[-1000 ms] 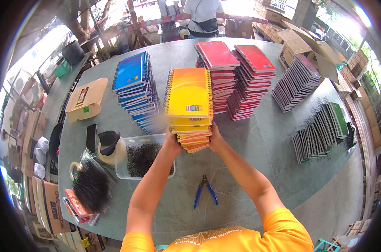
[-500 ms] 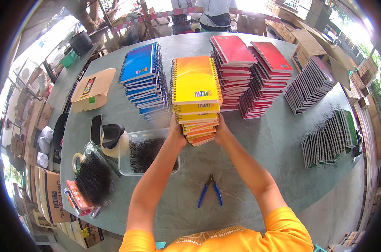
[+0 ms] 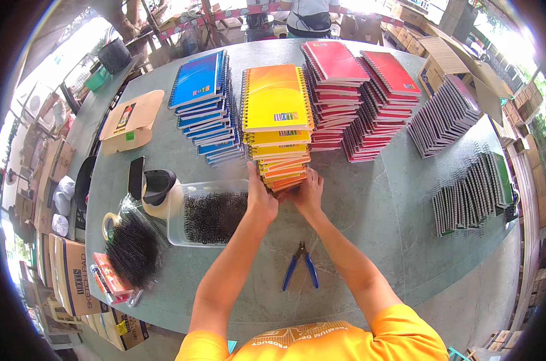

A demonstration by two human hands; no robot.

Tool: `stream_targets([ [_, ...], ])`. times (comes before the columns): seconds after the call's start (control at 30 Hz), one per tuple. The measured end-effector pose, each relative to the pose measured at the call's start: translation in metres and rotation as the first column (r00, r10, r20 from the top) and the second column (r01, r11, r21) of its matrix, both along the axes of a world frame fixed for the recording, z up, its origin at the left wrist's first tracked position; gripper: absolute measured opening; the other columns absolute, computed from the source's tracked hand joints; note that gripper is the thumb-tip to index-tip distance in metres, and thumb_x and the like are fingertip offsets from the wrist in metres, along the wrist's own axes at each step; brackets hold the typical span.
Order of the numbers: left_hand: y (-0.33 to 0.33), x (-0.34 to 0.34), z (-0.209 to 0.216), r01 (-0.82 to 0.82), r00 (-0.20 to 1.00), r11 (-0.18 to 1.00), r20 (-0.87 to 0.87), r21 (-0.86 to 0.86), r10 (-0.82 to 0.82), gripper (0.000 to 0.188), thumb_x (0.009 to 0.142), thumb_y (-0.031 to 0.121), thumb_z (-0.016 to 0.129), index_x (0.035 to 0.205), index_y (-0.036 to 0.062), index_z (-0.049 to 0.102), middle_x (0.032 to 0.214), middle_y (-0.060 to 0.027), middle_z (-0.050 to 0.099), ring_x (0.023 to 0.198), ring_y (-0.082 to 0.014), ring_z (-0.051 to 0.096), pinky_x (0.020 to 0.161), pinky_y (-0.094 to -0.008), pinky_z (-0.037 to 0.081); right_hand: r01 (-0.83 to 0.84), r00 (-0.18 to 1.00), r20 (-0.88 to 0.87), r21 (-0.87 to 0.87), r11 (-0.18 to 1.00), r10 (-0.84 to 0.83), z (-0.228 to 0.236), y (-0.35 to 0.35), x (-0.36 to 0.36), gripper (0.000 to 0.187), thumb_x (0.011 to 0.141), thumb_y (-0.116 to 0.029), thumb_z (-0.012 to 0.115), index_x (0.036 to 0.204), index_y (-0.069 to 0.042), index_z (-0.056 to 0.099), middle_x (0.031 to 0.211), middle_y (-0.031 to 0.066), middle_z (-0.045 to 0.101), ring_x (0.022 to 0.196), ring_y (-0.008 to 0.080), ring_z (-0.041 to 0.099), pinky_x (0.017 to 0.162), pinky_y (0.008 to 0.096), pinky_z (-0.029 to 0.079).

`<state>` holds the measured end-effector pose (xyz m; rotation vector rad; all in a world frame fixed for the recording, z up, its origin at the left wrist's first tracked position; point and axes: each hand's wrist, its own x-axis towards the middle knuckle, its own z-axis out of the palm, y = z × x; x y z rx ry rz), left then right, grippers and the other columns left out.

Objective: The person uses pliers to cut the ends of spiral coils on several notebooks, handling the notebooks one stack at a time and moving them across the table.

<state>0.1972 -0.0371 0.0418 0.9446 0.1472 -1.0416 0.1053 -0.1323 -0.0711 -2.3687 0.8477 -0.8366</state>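
A tall stack of yellow spiral notebooks (image 3: 277,105), orange toward its lower edges, stands at the middle of the table between the blue and red stacks. My left hand (image 3: 261,200) grips its lower left side, the fingers partly hidden along it. At the lower right front corner, my right hand (image 3: 308,191) has its fingers curled in against the bottom notebooks. Both hands are close together at the base. Nearer to me lie blue-handled cutting pliers (image 3: 300,265), jaws pointing away, touched by neither hand.
Blue notebooks (image 3: 198,81) stand left of the yellow stack; red notebooks (image 3: 334,63) stand right. Farther right are purple-covered (image 3: 444,117) and green-covered notebooks (image 3: 474,192). A clear bin (image 3: 177,237) of black coils, bagged coils (image 3: 131,249), tape (image 3: 110,225) and flattened cardboard (image 3: 131,120) occupy the left.
My hands have slid inward and closer together at the base of the yellow stack. The stack sits slightly farther from me, and the whole view has shifted a little.
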Motion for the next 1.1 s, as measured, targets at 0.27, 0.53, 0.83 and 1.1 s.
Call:
stream_targets([
  [0.27,0.046,0.012,0.009,0.166,0.942,0.985,0.302,-0.043,-0.146,0.055,0.098,0.039,0.044,0.14,0.0041,0.036,0.127,-0.0157,0.049,0.118,-0.0238,0.049,0.1,-0.0386,0.04,0.237,0.969,0.048,0.081,0.968,-0.241,0.01,-0.009,0.053,0.09,0.061,-0.03,0.083,0.135,-0.004,0.039,0.12,0.0113,0.048,0.107,0.0346,0.046,0.092,0.0436,0.038],
  [0.53,0.144,0.053,-0.008,-0.26,0.498,0.924,0.859,0.28,-0.12,0.026,0.092,0.016,0.057,0.11,-0.0033,0.059,0.098,-0.0057,0.061,0.095,-0.0122,0.056,0.084,-0.0247,0.046,0.084,0.984,0.146,0.13,0.988,-0.103,0.008,-0.051,0.073,0.07,0.069,-0.012,0.077,0.131,0.0,0.046,0.111,0.0156,0.06,0.105,0.0323,0.056,0.094,0.0424,0.039],
  [0.83,0.064,0.205,-0.023,0.0,0.872,0.959,0.469,0.283,-0.138,0.058,0.089,0.061,0.044,0.114,0.0096,0.054,0.097,-0.0046,0.056,0.085,-0.0196,0.05,0.079,-0.0425,0.041,0.135,0.932,0.342,-0.023,0.991,-0.119,0.009,-0.029,0.053,0.033,0.075,-0.007,0.071,0.105,-0.002,0.058,0.095,0.015,0.061,0.092,0.0315,0.058,0.081,0.0389,0.046],
  [1.1,0.056,0.226,-0.031,0.017,0.943,0.946,0.308,0.324,-0.122,0.076,0.084,0.071,0.038,0.131,0.0116,0.044,0.118,-0.0146,0.052,0.111,-0.035,0.047,0.09,-0.0571,0.038,0.059,0.966,0.249,0.045,0.997,-0.068,0.014,-0.024,0.038,0.018,0.079,-0.011,0.066,0.093,-0.003,0.058,0.095,0.0146,0.058,0.093,0.0339,0.055,0.084,0.0399,0.043],
])
